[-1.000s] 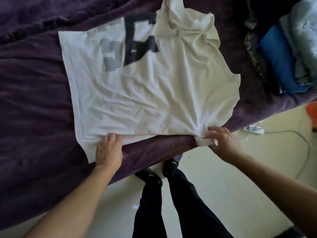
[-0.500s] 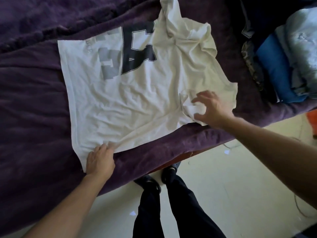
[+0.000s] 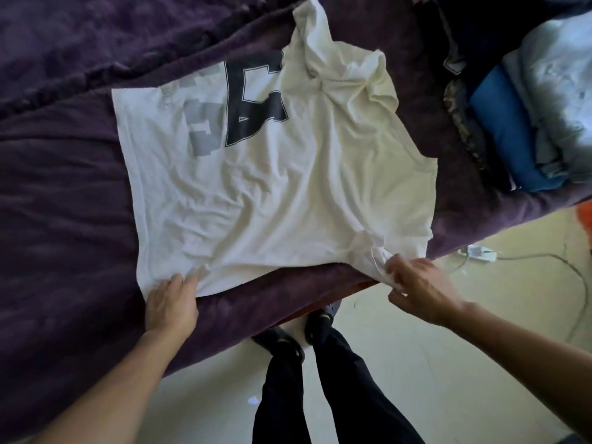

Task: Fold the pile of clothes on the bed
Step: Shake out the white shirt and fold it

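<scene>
1. Nearest to me are the person's legs in black trousers (image 3: 323, 395) and dark shoes (image 3: 278, 344). They stand on the pale floor (image 3: 205, 408), tight against the edge of the bed (image 3: 64, 193).
2. The left grip (image 3: 171, 302) rests on the near left corner of the white t-shirt (image 3: 272, 193). Its fingers are fairly straight and close together, pressing the hem onto the purple cover. The cloth puckers just past the fingertips (I cannot see the thumb well enough to say whether it tucks under the hem).
3. The right grip (image 3: 416, 290) is at the near right corner, right at the bed's edge. Its fingers are curled and clamped on a bunched bit of the fabric, and creases fan out across the shirt from that pinch.
4. On the floor just right of that grip lies a white charger (image 3: 480, 253), with its cable (image 3: 576, 283) looping away.
5. The shirt itself is spread mostly flat on the bed, reaching from both grips towards the far side. A dark block print (image 3: 253, 100) with a faded grey one beside it sits in the far left part. The far right part is crumpled into loose folds.
6. Farthest off, at the right of the bed, is a stack of clothes (image 3: 503, 129), blue with pale grey beside it, lying apart from the shirt.
</scene>
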A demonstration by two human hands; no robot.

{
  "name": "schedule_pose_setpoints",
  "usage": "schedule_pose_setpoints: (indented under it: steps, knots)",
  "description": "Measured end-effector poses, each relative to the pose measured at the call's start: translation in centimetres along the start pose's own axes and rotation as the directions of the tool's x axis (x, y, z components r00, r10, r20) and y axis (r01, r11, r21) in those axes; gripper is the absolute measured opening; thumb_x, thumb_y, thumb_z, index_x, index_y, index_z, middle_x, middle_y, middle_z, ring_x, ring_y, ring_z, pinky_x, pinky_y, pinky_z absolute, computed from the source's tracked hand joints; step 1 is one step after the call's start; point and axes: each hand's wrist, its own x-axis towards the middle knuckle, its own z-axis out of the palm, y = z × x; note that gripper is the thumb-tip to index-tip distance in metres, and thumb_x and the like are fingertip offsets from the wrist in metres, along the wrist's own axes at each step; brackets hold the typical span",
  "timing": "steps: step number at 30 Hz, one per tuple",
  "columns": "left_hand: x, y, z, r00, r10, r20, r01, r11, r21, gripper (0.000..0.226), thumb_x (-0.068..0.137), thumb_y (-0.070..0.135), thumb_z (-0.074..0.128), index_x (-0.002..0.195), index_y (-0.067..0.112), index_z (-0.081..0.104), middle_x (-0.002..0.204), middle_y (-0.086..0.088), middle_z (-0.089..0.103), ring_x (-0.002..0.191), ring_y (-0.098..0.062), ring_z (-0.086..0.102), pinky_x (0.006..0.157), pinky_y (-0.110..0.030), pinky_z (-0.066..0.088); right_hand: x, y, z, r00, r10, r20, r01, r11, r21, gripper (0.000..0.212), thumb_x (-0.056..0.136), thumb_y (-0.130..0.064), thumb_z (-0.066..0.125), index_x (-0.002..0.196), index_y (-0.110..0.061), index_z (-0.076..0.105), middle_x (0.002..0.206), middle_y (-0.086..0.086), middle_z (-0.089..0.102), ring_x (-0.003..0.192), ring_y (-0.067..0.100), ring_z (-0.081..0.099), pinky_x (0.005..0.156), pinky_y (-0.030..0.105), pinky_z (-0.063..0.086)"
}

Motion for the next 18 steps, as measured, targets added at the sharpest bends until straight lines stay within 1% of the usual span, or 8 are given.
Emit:
schedule_pose_setpoints:
  steps: [2,5,7,9,11,14,16,18]
  knots:
    - [-0.3,0.1,0.3,1.0,0.005,0.012,-0.006,0.999,0.04,0.054,0.086,0.009,0.047,0.138,0.021,0.039,0.108,-0.002,0.054,0.105,-0.023,0.054,0.086,-0.034,0.044,-1.0,1.6,0.8,0.984,0.175,0.041,-0.175,0.984,-0.012,0.076,0.069,-0.025,0.074,0.137,-0.021,0.039,0.099,0.004,0.063,0.075,0.034,0.062,0.06,0.033,0.045]
    - [-0.6,0.0,1.3,1.0,-0.011,0.024,0.009,0.998,0.063,0.045,0.087,0.009,0.046,0.13,0.021,0.046,0.108,-0.003,0.055,0.107,-0.025,0.054,0.087,-0.036,0.043,0.8,2.0,1.6,0.973,0.224,-0.055,-0.229,0.966,-0.12,0.116,0.059,-0.043,0.085,0.151,-0.028,0.015,0.139,0.011,0.042,0.1,0.038,0.06,0.071,0.041,0.049]
    - [-0.7,0.0,1.9,1.0,-0.016,0.019,0.015,0.998,0.065,0.035,0.087,0.009,0.048,0.12,0.02,0.054,0.106,-0.005,0.056,0.105,-0.027,0.054,0.086,-0.037,0.042,2.6,1.1,1.7,0.982,0.191,-0.007,-0.188,0.961,-0.202,0.102,0.061,-0.054,0.08,0.147,-0.031,0.028,0.151,0.007,0.032,0.125,0.035,0.044,0.092,0.048,0.042]
    - [-0.7,-0.2,2.0,1.0,-0.017,0.022,0.016,0.998,0.056,0.029,0.085,0.006,0.051,0.111,0.017,0.059,0.102,-0.007,0.056,0.1,-0.029,0.054,0.083,-0.038,0.042,4.0,0.0,1.8,0.994,0.097,0.045,-0.087,0.978,-0.187,0.058,0.074,-0.045,0.072,0.127,-0.027,0.056,0.141,0.001,0.049,0.129,0.028,0.043,0.096,0.043,0.035]
    - [-0.9,-0.6,1.4,1.0,-0.003,0.006,0.003,1.0,0.026,0.025,0.08,0.001,0.052,0.099,0.014,0.061,0.097,-0.007,0.058,0.094,-0.03,0.055,0.077,-0.04,0.043,4.7,-1.4,1.5,0.998,0.04,-0.055,-0.044,0.997,-0.066,0.026,0.082,-0.031,0.066,0.105,-0.018,0.066,0.113,0.001,0.067,0.111,0.027,0.057,0.087,0.038,0.038]
    - [-1.2,-1.6,-0.4,0.999,-0.009,-0.052,0.005,0.997,-0.071,0.023,0.074,-0.008,0.051,0.084,0.013,0.058,0.084,-0.007,0.061,0.081,-0.031,0.055,0.063,-0.037,0.038,5.7,-3.0,-1.1,0.942,0.244,-0.231,-0.175,0.943,0.282,0.009,0.086,-0.023,0.059,0.094,-0.02,0.059,0.079,0.002,0.064,0.071,0.028,0.056,0.062,0.031,0.036]
    - [-1.4,-2.8,-1.8,0.995,-0.022,-0.095,0.011,0.993,-0.12,0.023,0.071,-0.009,0.052,0.076,0.014,0.055,0.076,-0.009,0.061,0.073,-0.034,0.055,0.06,-0.035,0.034,6.5,-3.3,-3.7,0.907,0.327,-0.266,-0.193,0.883,0.427,0.005,0.085,-0.021,0.052,0.088,-0.025,0.054,0.071,0.001,0.06,0.064,0.025,0.054,0.056,0.032,0.04]
    - [-1.6,-4.2,-3.3,0.997,-0.02,-0.075,0.011,0.992,-0.129,0.024,0.073,-0.006,0.051,0.074,0.017,0.048,0.075,-0.008,0.06,0.072,-0.034,0.057,0.06,-0.035,0.037,7.2,-3.6,-6.5,0.921,0.297,-0.251,-0.177,0.895,0.41,0.009,0.086,-0.02,0.047,0.085,-0.026,0.052,0.07,0.001,0.059,0.065,0.024,0.055,0.058,0.037,0.046]
